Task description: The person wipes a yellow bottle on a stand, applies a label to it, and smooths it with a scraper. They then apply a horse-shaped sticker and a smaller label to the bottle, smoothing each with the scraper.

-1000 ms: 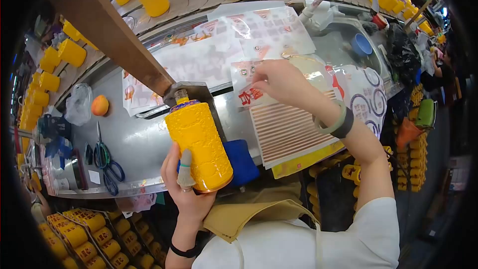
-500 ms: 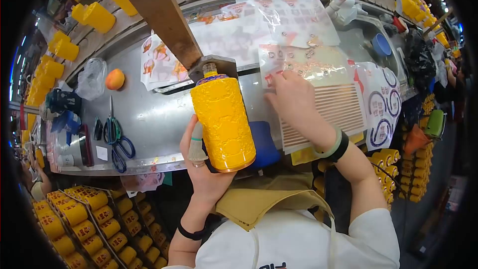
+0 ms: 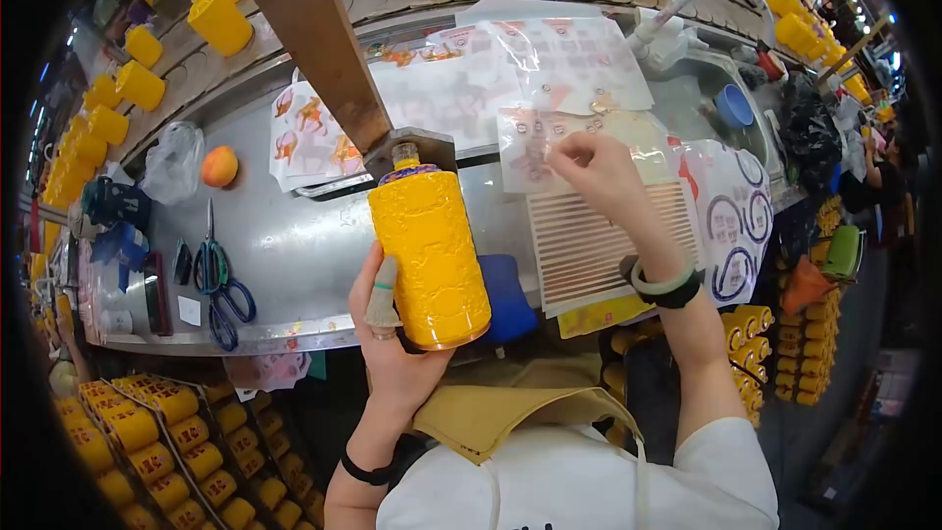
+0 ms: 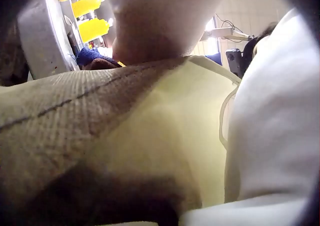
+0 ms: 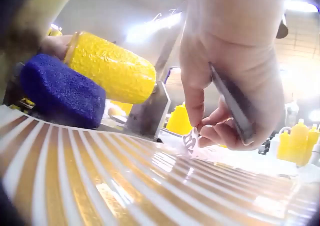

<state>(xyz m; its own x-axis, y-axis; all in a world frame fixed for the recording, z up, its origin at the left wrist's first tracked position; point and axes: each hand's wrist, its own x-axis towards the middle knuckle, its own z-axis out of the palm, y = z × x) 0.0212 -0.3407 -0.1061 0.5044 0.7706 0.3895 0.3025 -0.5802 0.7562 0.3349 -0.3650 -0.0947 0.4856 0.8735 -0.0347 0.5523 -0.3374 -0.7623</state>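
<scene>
the person's left hand (image 3: pixel 392 370) supports a bright yellow, embossed, cylindrical bottle (image 3: pixel 430 260) near its base, the fingers along its left side. that grip is full: a short pale brush with a green band (image 3: pixel 382 308) is also held among the fingers. the bottle lies aslant over the front edge of the steel counter (image 3: pixel 280 260), base toward the person, its clear neck at the notch of a dark metal bracket (image 3: pixel 438 149) under a brown wooden post (image 3: pixel 309 39). a blue, rough-textured pad (image 3: pixel 505 296) is just to the bottle's right

the person's right hand (image 3: pixel 601 175) has a narrow grip: thumb and finger pinch a small pale patterned piece of film (image 5: pixel 190 140). the hand is above a translucent printed sheet (image 3: pixel 518 137) and near a brown-and-white striped sheet (image 3: pixel 610 247); whether the film touches the sheet beneath cannot be told

to the left lie scissors with green and blue handles (image 3: pixel 210 245), an orange-red peach (image 3: pixel 219 166) and a crumpled clear plastic bag (image 3: pixel 174 162). a blue bowl (image 3: pixel 733 106) stands in the sink at right
</scene>
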